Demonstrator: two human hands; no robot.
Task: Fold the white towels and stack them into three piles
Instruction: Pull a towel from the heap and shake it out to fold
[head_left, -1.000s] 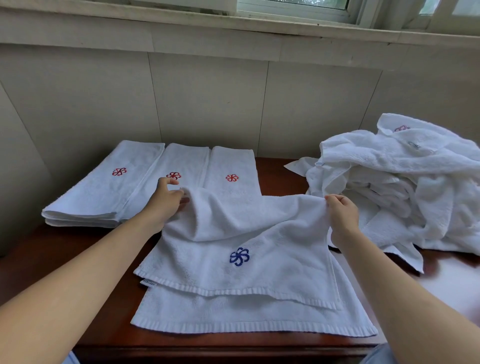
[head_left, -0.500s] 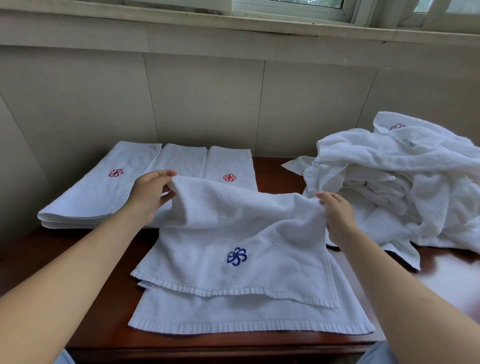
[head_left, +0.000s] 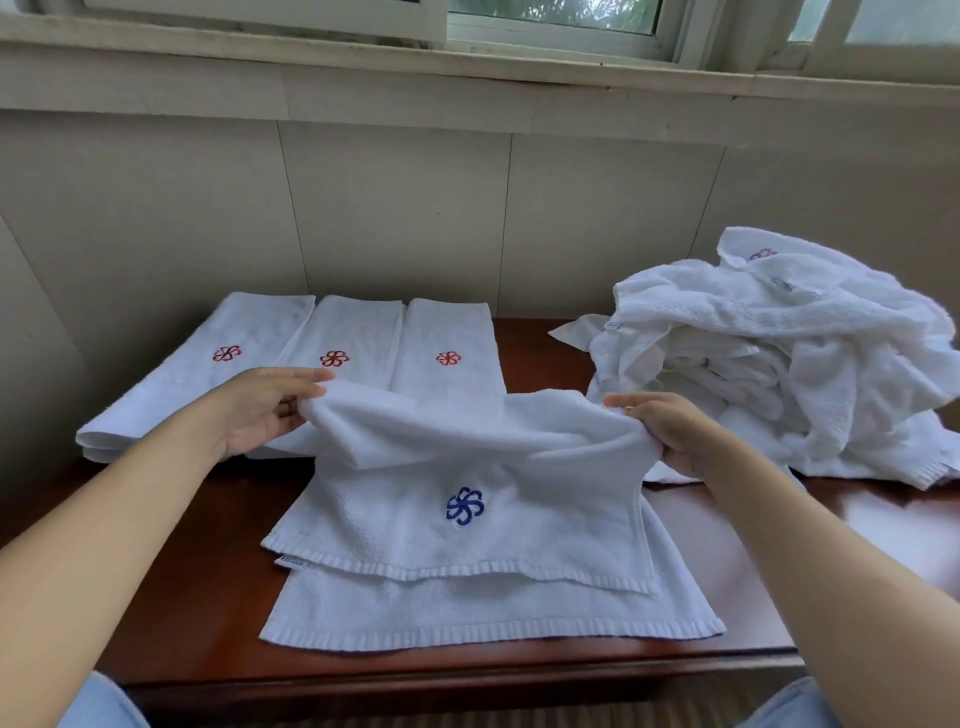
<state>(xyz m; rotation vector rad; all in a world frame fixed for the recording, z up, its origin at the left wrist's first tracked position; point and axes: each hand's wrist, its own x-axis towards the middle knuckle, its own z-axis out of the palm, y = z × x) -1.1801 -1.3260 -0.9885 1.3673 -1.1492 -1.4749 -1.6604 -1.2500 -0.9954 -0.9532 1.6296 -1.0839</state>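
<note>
While each hand (head_left: 265, 410) (head_left: 675, 434) grips it, the towel (head_left: 467, 519) spans between.

Bare table (head_left: 540, 343) lies open between the folded stacks (head_left: 348, 343) and the crumpled towel heap (head_left: 779, 364).

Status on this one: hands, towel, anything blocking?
Both hands gripping: left hand, right hand on the blue-logo towel's far fold, lifted. Three folded towels behind left. Unfolded heap right. Nothing blocking.
</note>
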